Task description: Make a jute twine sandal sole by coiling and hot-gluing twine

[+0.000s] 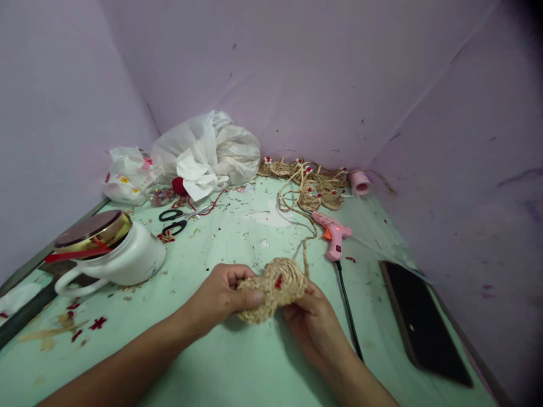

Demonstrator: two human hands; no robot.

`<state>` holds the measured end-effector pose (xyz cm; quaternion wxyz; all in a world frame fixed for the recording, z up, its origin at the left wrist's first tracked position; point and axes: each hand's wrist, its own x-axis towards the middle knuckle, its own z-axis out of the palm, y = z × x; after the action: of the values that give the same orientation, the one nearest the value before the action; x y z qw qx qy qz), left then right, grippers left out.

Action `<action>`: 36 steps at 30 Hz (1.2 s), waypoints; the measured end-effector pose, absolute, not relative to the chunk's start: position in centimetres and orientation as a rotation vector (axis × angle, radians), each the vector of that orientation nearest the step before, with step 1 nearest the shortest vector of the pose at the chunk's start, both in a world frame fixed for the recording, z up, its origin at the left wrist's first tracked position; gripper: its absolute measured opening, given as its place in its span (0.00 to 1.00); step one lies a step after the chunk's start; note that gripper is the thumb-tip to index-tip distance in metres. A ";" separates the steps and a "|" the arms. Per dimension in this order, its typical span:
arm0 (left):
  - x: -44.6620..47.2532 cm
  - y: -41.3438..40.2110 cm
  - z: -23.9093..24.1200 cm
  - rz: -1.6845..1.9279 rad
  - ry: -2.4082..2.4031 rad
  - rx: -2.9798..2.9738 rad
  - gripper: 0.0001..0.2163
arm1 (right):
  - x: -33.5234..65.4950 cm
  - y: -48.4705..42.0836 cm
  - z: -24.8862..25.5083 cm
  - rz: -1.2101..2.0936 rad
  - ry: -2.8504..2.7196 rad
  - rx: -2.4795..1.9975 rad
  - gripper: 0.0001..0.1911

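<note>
Between my two hands is a coiled jute rope piece (285, 281), with two rounded lobes and a small dark red bit near its middle. My left hand (231, 294) pinches the left lobe, thumb on top. At the right edge my right hand (311, 316) grips the piece, its fingers partly hidden beneath. A strand of jute rope (306, 257) runs from the piece up past the pink glue gun (333, 233), which lies on the table with a small orange light showing. Its black cord (348, 311) trails toward me.
Finished-looking jute pieces with red and white beads (320, 195) lie by the back wall beside a pink spool (360, 182). Black-handled scissors (175, 227), plastic bags (216, 152) and a white mug (127, 257) are on the left. A dark phone (424, 322) lies at right.
</note>
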<state>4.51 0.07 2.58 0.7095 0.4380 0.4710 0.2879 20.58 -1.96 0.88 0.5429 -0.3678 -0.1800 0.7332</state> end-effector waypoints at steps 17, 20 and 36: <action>4.3 0.2 2.0 0.761 1.172 1.113 0.13 | 20.7 -2.8 0.0 1.768 -0.676 -1.088 0.14; 4.3 0.0 2.1 0.749 1.183 1.143 0.13 | 20.6 -2.8 0.2 1.761 -0.682 -1.095 0.15; 4.6 -0.3 2.3 0.731 1.197 1.179 0.13 | 20.3 -2.9 0.6 1.727 -0.644 -1.118 0.15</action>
<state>4.57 -0.32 2.29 0.6089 0.5104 0.5183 0.3165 20.34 -2.88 0.62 0.4732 -0.4569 -0.2633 0.7057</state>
